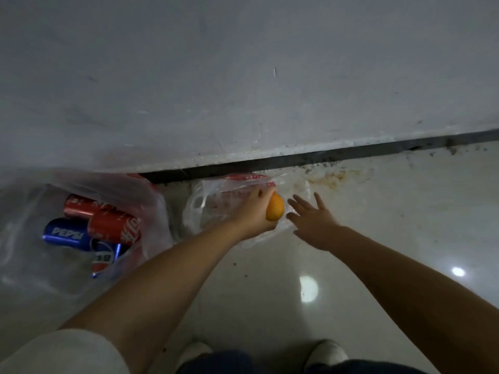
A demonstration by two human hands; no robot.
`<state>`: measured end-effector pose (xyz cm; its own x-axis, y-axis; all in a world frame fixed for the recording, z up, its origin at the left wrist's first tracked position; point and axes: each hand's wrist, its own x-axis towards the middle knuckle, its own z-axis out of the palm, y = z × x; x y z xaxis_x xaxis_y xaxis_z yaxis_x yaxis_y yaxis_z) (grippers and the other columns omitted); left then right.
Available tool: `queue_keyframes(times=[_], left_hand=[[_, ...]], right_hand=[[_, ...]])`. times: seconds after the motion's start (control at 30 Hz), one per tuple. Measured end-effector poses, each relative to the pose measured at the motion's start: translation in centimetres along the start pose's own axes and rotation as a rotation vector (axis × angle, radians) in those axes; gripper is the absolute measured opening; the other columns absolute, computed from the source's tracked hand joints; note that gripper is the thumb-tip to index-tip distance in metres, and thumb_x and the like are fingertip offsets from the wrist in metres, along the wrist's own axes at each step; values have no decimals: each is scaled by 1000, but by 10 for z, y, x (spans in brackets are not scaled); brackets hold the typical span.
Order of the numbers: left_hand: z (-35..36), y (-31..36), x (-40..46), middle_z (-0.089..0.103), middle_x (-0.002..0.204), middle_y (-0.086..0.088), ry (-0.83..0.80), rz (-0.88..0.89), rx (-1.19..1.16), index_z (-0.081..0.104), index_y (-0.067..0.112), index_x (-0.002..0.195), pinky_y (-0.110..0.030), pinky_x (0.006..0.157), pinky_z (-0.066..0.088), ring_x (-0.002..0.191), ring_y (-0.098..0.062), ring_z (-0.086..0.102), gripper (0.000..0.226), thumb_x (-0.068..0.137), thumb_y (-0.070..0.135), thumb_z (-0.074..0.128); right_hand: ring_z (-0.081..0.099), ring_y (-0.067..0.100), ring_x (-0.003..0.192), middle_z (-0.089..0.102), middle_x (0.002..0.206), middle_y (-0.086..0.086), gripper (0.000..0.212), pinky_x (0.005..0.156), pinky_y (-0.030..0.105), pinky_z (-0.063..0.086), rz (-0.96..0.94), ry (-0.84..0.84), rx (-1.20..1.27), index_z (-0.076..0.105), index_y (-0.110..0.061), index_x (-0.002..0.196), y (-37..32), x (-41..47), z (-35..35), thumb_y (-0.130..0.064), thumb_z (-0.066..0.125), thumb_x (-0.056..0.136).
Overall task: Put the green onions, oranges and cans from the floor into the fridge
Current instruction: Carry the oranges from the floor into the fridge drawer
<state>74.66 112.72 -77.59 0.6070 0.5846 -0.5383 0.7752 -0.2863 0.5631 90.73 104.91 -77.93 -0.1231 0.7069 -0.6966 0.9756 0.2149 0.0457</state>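
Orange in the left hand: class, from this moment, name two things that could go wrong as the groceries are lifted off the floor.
1. The left hand holds the orange at its edge, much of the fruit showing beyond the grip, so it might slip and roll across the glossy floor.
2. The cans lie loose in a thin, open plastic bag; lifting it by one side could spill them.

Dim, soft-focus wide-angle view; two lamp glares on the glossy floor (243, 287).
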Motion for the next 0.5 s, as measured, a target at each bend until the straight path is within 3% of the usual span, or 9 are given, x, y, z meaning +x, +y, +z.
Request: queue_keyframes(times=[0.1, 0.2, 0.33, 0.5], left_hand=[[-31, 29, -47, 27, 147, -6, 18, -63, -26, 22, 30, 143, -38, 95, 41, 126, -28, 40, 81, 79, 35, 70], [-79, 72, -93, 28, 147, -8, 23, -74, 2, 24, 27, 142, -40, 97, 43, 128, -30, 39, 80, 78, 34, 71], [-145, 140, -160, 27, 145, -8, 0, -12, 83, 24, 24, 142, -43, 98, 43, 128, -32, 37, 77, 80, 32, 69], [-225, 217, -242, 29, 141, -12, -29, 48, 169, 26, 22, 141, -44, 97, 44, 125, -35, 40, 74, 81, 30, 68]], right_hand=[[-5, 23, 149, 1, 161, 5, 59, 118, 53, 0, 10, 24, 86, 19, -19, 149, -4, -44, -44, -42, 39, 99], [9, 23, 148, 17, 158, 5, 53, 118, 46, 14, 43, 80, 210, 25, -17, 147, -6, -103, -93, -37, 38, 99], [44, 25, 127, 45, 139, 7, 39, 97, 38, 41, 141, 87, 406, 39, -17, 136, -10, -194, -159, -28, 39, 99], [56, 26, 111, 52, 126, 7, 34, 82, 35, 46, 210, 46, 541, 42, -16, 130, -16, -297, -238, -31, 36, 99]])
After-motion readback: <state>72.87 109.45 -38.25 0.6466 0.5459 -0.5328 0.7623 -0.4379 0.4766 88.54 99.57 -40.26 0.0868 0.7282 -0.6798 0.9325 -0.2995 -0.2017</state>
